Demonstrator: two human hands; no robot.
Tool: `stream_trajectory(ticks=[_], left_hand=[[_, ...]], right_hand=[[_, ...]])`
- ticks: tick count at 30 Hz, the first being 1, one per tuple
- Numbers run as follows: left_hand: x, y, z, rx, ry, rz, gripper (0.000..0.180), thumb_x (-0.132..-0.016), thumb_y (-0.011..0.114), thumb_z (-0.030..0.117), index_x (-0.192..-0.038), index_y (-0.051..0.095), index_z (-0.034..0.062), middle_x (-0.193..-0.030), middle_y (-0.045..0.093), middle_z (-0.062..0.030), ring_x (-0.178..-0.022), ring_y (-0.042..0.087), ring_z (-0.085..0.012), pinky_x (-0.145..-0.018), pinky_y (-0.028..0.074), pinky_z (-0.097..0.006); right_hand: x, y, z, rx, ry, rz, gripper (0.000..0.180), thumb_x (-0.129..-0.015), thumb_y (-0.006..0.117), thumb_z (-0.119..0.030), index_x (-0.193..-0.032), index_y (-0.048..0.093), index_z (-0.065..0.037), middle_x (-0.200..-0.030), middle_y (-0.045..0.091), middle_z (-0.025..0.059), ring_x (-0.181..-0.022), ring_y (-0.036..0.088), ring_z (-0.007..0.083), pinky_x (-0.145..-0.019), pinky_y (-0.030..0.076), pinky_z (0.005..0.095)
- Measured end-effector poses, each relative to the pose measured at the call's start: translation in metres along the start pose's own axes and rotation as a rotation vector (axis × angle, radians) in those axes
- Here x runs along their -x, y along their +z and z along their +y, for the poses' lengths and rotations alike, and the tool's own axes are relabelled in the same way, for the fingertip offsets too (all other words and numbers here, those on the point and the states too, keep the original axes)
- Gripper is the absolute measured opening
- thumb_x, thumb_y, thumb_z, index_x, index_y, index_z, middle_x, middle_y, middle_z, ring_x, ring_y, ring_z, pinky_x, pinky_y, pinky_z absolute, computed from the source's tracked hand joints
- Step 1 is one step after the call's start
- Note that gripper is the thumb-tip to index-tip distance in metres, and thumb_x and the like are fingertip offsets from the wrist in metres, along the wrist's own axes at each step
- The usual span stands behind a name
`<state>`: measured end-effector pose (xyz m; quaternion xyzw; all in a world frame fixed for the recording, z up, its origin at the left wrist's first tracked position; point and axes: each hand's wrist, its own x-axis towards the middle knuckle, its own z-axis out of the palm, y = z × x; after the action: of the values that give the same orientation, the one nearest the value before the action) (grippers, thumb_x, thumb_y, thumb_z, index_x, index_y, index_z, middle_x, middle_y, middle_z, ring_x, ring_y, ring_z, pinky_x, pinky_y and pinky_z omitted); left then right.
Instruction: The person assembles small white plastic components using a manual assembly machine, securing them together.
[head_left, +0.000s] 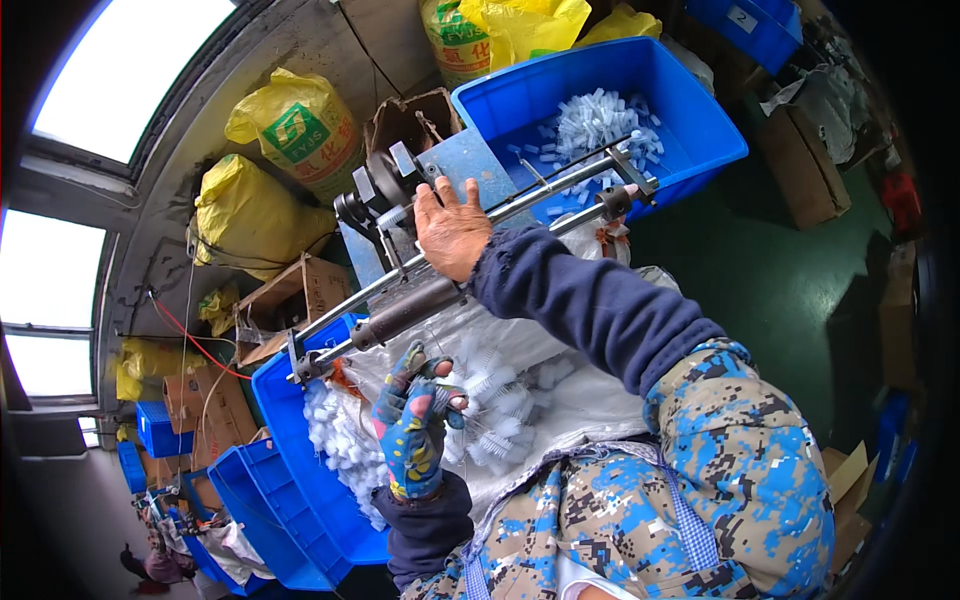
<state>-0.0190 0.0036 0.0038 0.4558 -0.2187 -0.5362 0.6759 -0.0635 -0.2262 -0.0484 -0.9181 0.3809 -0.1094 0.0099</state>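
Observation:
My left hand (412, 425), in a colourful patterned glove with bare fingertips, is curled over my lap. Greyish bristles show between its fingers, apparently a small bristle brush. Beside it, many white bristle brushes (495, 415) are heaped on a white sheet (590, 405) across my lap. My bare right hand (455, 232) reaches over a bench machine (385, 185) with a dark motor-like body and metal rods. Its fingers are stretched and slightly apart, close to a small pale piece (397, 216) at the machine. The thumb and palm are hidden.
A blue bin (700, 150) with small pale tubes (600, 122) stands beyond the machine. Another blue bin (275, 395) at left holds more white brushes (345, 440). Metal rails (510, 208) cross in front of me. Yellow sacks (300, 130) and cardboard boxes (300, 290) line the wall.

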Motion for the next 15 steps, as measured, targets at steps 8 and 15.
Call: stream_trajectory(ticks=[8,15], left_hand=[[-0.005,-0.020,-0.002,0.114,0.145,0.038,0.049,-0.084,0.059,0.012,-0.127,0.042,-0.0038,-0.109,0.055,-0.0230,-0.083,0.061,-0.0299,-0.062,0.056,-0.032],[-0.009,0.003,-0.001,-0.004,0.305,0.077,0.045,-0.084,0.058,0.009,-0.126,0.046,0.0003,-0.108,0.059,-0.0203,-0.086,0.063,-0.0298,-0.071,0.055,-0.036]], right_hand=[[0.008,-0.021,0.072,0.015,-0.034,0.118,0.038,-0.076,0.058,-0.016,-0.110,0.054,-0.001,-0.128,0.040,0.0146,-0.119,0.034,0.0309,-0.092,0.025,0.0553],[-0.021,-0.021,0.092,0.080,-0.110,0.039,0.017,-0.072,0.055,-0.009,-0.085,0.064,-0.015,-0.104,0.055,0.0050,-0.113,0.039,0.0269,-0.087,0.027,0.0529]])
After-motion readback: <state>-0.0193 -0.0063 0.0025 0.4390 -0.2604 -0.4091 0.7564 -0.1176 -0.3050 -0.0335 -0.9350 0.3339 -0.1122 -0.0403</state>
